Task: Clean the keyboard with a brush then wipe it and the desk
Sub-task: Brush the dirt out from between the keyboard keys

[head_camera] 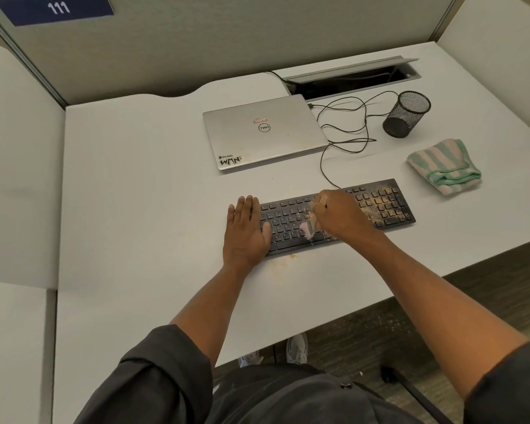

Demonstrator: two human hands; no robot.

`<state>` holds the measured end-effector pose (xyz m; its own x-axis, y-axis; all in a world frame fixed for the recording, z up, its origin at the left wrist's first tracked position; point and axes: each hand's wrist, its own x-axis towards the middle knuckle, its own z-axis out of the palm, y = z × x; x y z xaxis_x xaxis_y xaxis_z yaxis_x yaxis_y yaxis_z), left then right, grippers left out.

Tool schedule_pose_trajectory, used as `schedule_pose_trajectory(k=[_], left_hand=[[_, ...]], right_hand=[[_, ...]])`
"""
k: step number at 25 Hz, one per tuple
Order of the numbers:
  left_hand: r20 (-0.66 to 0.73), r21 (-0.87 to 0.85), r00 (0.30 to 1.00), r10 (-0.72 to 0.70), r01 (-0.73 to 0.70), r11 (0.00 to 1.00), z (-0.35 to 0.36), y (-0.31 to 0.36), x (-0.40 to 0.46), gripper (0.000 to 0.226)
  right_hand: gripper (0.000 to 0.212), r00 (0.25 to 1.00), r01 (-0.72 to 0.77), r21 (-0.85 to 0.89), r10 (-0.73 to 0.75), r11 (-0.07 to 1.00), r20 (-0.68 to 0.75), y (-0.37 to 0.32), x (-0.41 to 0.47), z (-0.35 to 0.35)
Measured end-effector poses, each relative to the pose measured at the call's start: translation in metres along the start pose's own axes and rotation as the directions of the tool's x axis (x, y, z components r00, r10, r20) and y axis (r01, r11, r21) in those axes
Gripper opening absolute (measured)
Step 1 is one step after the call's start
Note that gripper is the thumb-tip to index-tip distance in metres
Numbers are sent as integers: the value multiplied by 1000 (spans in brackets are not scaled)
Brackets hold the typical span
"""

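A black keyboard (380, 203) lies on the white desk (135, 185), its right end covered in tan dust. My left hand (247, 229) lies flat with straight fingers across the keyboard's left end. My right hand (338, 214) grips a small brush (307, 226) whose pale pink bristles touch the middle keys. A little tan dust (289, 257) sits on the desk just in front of the keyboard. A folded green-and-pink striped cloth (444, 165) rests on the desk to the right, beyond the keyboard.
A closed silver laptop (262, 133) lies behind the keyboard, with loose black cables (349, 130) beside it. A black mesh pen cup (406, 113) stands at the back right near an open cable tray (349, 78). Partition walls enclose the desk.
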<state>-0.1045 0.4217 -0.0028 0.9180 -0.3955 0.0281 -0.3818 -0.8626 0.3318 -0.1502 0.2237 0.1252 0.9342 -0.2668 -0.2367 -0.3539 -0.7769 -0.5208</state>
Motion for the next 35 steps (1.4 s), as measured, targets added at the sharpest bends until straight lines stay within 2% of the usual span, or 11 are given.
schedule_pose_trajectory(k=[6, 10, 15, 17, 19, 20, 24, 26, 29, 33, 35], left_hand=[[-2, -5, 1000, 0, 0, 1000, -1, 0, -1, 78], [-3, -7, 1000, -2, 2, 1000, 0, 0, 0, 78], [2, 0, 1000, -3, 3, 1000, -1, 0, 0, 79], [2, 4, 1000, -2, 2, 1000, -1, 0, 0, 79], [4, 6, 1000, 0, 0, 1000, -1, 0, 0, 80], [6, 7, 1000, 1, -1, 1000, -1, 0, 0, 80], [-3, 1, 1000, 6, -6, 1000, -1, 0, -1, 79], [-2, -1, 1000, 7, -7, 1000, -1, 0, -1, 79], [-6, -7, 1000, 5, -5, 1000, -1, 0, -1, 79], [12, 4, 1000, 4, -4, 1000, -2, 0, -1, 81], [15, 2, 1000, -1, 1, 1000, -3, 0, 0, 81]], right_hand=[[21, 999, 31, 49, -29, 998, -32, -7, 1, -2], [27, 996, -37, -31, 39, 999, 79, -4, 1, -6], [17, 988, -106, 256, 74, 961, 132, 2, -11, -4], [17, 991, -112, 181, 97, 977, 89, 9, -13, -3], [21, 997, -77, -25, 77, 997, -16, 12, -10, -10], [22, 996, -72, -60, 68, 996, -55, 12, -9, -13], [18, 987, -160, 314, 143, 936, 75, 10, -16, -4], [18, 985, -170, 287, 166, 943, 38, 12, -15, 1], [20, 980, -130, 77, 140, 989, -143, 9, -9, -6], [17, 992, -119, 265, 127, 957, -12, 6, -7, -2], [17, 988, -138, 215, 148, 967, -32, 6, -4, 2]])
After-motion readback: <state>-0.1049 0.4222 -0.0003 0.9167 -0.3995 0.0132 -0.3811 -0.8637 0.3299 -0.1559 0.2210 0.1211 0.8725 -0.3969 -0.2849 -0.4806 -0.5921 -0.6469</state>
